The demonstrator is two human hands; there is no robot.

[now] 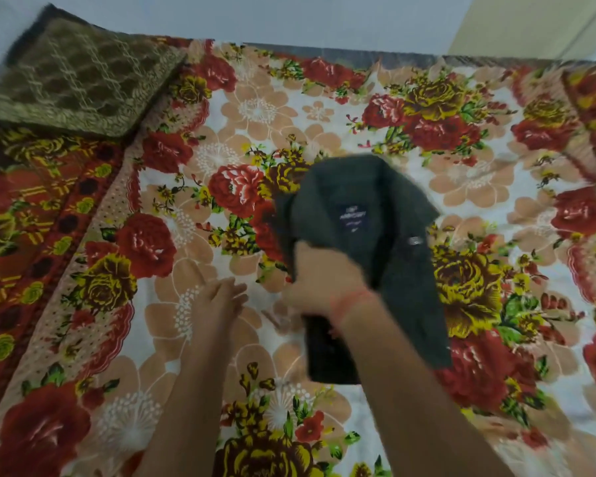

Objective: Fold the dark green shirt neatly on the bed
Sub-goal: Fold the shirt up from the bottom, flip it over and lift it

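Dark green shirt [362, 187] gripped in right hand [324, 278]; left hand [221, 299] flat beside

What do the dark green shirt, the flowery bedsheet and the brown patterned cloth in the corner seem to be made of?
Dark green shirt: soft woven fabric, probably cotton, matte; it droops limply from the right hand. Flowery bedsheet: thin printed cloth, lying flat with faint creases. Brown patterned cloth: thicker textile, seemingly woven or embroidered with gold-toned thread; blur leaves it open.
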